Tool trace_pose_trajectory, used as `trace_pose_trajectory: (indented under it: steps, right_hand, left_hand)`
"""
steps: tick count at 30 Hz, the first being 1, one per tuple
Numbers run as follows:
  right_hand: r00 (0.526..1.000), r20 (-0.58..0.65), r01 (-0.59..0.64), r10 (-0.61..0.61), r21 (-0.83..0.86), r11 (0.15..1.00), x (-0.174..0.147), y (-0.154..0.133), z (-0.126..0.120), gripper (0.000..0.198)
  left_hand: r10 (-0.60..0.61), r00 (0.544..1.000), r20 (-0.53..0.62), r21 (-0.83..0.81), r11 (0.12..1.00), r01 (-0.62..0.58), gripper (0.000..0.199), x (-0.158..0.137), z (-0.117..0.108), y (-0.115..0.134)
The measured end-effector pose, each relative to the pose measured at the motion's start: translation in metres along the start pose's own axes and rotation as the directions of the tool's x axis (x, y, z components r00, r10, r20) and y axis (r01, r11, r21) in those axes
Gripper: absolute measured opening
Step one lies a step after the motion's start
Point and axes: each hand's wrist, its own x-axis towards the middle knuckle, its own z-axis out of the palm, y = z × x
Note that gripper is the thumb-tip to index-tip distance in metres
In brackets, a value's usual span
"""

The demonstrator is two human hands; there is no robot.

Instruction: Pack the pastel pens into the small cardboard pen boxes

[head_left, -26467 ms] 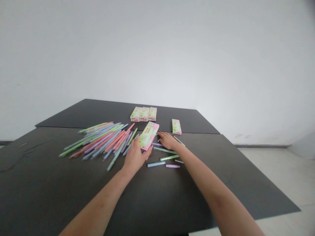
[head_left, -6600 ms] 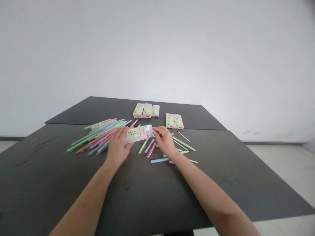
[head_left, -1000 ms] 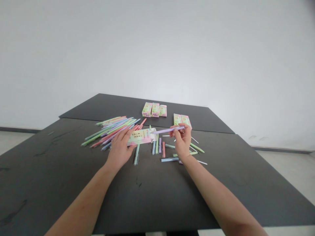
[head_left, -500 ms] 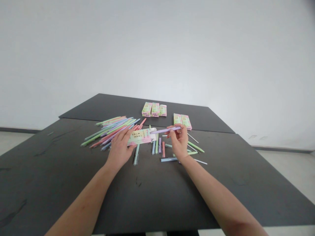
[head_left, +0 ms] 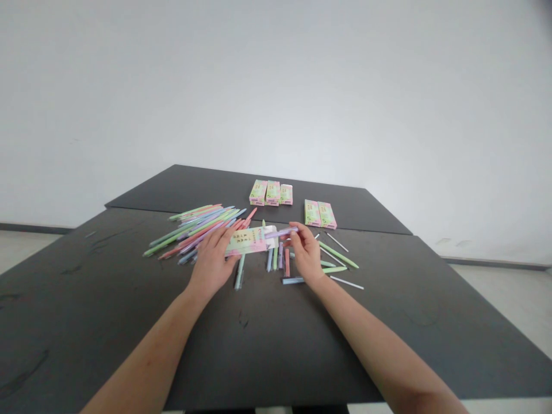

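Note:
My left hand is closed around a small pink and green cardboard box, its white flap end open toward the right. A purple pen sticks partly into that open end. The fingers of my right hand pinch the pen's outer end. Below and between the hands lie short pen caps in red, purple, green and blue. Around my right hand are green pen barrels and thin white refills. The part of the pen within the box is hidden.
A pile of pastel pens lies on the dark table to the left. Three similar boxes stand at the back, and two more boxes are behind my right hand. A pale wall rises beyond the table.
My right hand has moved left, pushing the purple pen further into the box, so less of it shows. My left hand and the box have stayed nearly in place.

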Motion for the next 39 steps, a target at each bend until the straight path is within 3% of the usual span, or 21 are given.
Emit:
trace_pose_trajectory:
  steps: [6, 14, 19, 28, 39]
  right_hand:
    - [0.998, 0.037, 0.057, -0.051, -0.163, 0.985, 0.000, 0.000, -0.001, 0.027]
    - [0.996, 0.063, 0.067, -0.057, -0.169, 0.983, -0.002, 0.009, 0.001, 0.025]
    - [0.993, 0.094, 0.099, -0.076, -0.277, 0.956, -0.002, 0.008, 0.000, 0.017]
    - [0.944, 0.175, 0.329, -0.280, -0.404, 0.854, -0.001, -0.003, 0.002, 0.011]
    - [0.911, 0.182, 0.410, -0.371, -0.501, 0.762, 0.000, 0.003, 0.003, 0.014]
  left_hand:
    - [0.012, 1.000, 0.011, 0.015, 1.000, -0.012, 0.066, 0.000, -0.001, 0.000]
    - [0.015, 1.000, 0.024, -0.006, 1.000, -0.015, 0.068, 0.001, -0.004, 0.005]
    - [0.012, 0.999, 0.039, -0.001, 1.000, -0.012, 0.070, 0.001, -0.005, 0.007]
    - [0.006, 0.999, 0.045, -0.001, 1.000, -0.006, 0.064, 0.001, -0.006, 0.009]
    - [0.013, 0.998, 0.061, 0.017, 1.000, -0.014, 0.061, 0.000, -0.005, 0.011]
